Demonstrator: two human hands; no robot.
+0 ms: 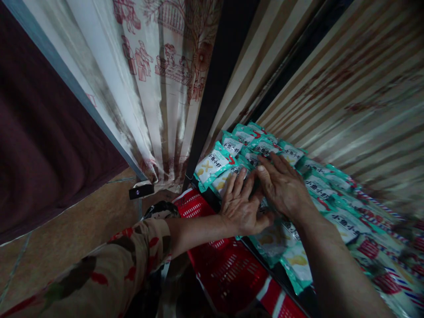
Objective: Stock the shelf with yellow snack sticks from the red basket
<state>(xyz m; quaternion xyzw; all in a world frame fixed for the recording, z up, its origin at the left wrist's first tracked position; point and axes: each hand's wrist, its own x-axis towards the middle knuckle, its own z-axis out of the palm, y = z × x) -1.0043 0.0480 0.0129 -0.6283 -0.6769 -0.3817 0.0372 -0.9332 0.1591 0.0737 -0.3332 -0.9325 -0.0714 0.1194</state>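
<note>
Rows of teal-and-white snack packets (215, 164) with dark lettering lie packed close together on a dark-edged surface at the centre right. My left hand (241, 207) rests over the front packets, fingers stretched out and palm down. Just right of it, my right hand (285, 187) reaches across the packets with its fingers extended, its thumb close to the left hand's fingers. Both hands appear to touch the packets, and neither holds anything visible. The packets directly beneath my palms are partly hidden.
A red slotted plastic basket (228, 274) sits below the packets' near edge. Printed cream curtains (159, 88) and a dark upright post (218, 84) rise behind. Red-and-white packets (387, 278) lie at the right. A small black device (141, 191) is near the tiled floor (92, 225).
</note>
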